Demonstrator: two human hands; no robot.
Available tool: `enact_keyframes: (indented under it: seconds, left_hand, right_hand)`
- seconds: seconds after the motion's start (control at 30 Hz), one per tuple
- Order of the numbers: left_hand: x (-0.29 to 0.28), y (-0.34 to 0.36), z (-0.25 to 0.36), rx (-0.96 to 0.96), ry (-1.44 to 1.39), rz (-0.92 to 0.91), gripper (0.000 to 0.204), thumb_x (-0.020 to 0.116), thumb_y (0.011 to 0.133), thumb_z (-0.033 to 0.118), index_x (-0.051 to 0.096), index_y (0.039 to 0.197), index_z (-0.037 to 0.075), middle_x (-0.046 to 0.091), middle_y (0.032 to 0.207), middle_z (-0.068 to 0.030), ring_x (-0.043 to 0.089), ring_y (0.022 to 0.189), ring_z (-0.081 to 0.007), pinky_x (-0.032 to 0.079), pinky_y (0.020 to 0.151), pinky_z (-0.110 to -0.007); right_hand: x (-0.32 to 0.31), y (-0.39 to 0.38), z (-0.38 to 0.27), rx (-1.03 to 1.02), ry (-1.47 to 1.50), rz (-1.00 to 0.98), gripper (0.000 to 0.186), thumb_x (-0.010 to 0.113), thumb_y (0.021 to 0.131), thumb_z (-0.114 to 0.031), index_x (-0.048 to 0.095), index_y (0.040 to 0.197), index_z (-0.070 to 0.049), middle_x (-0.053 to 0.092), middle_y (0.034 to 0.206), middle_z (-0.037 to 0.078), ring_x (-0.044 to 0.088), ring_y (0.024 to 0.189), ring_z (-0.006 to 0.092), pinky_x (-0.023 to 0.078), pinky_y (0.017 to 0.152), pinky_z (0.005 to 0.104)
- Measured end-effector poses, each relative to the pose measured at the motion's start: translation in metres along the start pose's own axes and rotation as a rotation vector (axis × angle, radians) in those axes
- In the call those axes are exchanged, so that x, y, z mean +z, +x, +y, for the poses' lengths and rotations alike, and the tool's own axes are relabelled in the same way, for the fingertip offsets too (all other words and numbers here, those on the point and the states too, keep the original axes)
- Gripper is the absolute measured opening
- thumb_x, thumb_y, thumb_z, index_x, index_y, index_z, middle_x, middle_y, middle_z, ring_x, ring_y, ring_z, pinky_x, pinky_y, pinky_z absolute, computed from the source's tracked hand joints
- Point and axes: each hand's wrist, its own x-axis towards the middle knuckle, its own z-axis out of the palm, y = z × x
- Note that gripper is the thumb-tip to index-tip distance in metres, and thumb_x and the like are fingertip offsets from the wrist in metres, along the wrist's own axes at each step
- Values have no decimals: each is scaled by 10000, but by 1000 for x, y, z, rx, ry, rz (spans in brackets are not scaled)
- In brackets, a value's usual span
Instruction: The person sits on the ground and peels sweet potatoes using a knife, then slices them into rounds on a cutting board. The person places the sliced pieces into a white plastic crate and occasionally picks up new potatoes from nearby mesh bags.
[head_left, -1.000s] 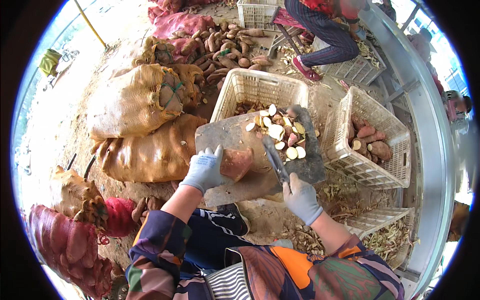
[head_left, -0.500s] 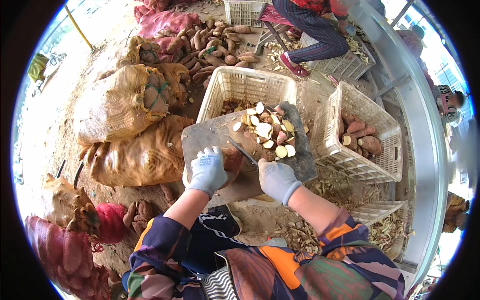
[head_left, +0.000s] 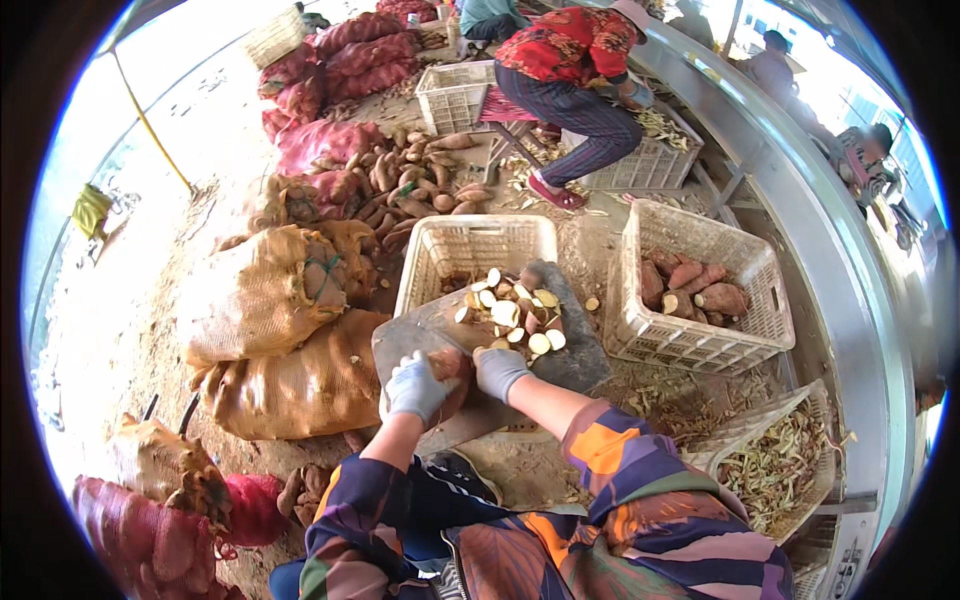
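Observation:
A grey board (head_left: 575, 340) lies across the front of a cream plastic crate (head_left: 490, 222). My left hand (head_left: 413, 388), in a pale grey-blue glove, is closed on a large reddish sweet potato (head_left: 452, 368) at the board's near left part. Just to its right is my gloved right hand (head_left: 498, 370), its fingers wrapped round a knife; the blade hardly shows now. Beyond both hands, a heap of cut sweet potato pieces (head_left: 507, 312) with pale faces covers the board's far part.
A crate holding several sweet potatoes (head_left: 705, 285) stands at right, a crate of peelings (head_left: 775, 470) nearer. Full mesh sacks (head_left: 265, 295) lie at left, loose sweet potatoes (head_left: 410, 185) beyond. A co-worker (head_left: 570, 80) sits at the far side. A metal rail (head_left: 850, 270) runs along the right.
My head view has shifted, showing more of the far side. The knife blade, earlier plain beside the sweet potato, is now barely visible. My right hand is closer to my left.

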Motion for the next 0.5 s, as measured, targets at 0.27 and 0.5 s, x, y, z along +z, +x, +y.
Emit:
enact_keyframes:
  seconds: [0.27,0.5]
  left_hand:
    - [52,8,-103,-355,-1074,16,671,795,743,419,578,1100,-107,658,997,-161,643,841,-225,526,744,-337]
    - [11,-7,-35,-197,-1264,48,601,742,815,381,569,1157,-81,649,1027,-120,620,893,-198,507,807,-318]
  right_hand:
    - [-23,-32,-7,-103,-7,400,533,601,858,-326,469,1289,-41,590,1135,223,606,985,379,492,807,475]
    - [0,-74,-52,-73,1682,-145,933,741,776,-501,253,1466,-107,493,1329,78,486,1176,208,484,872,331]
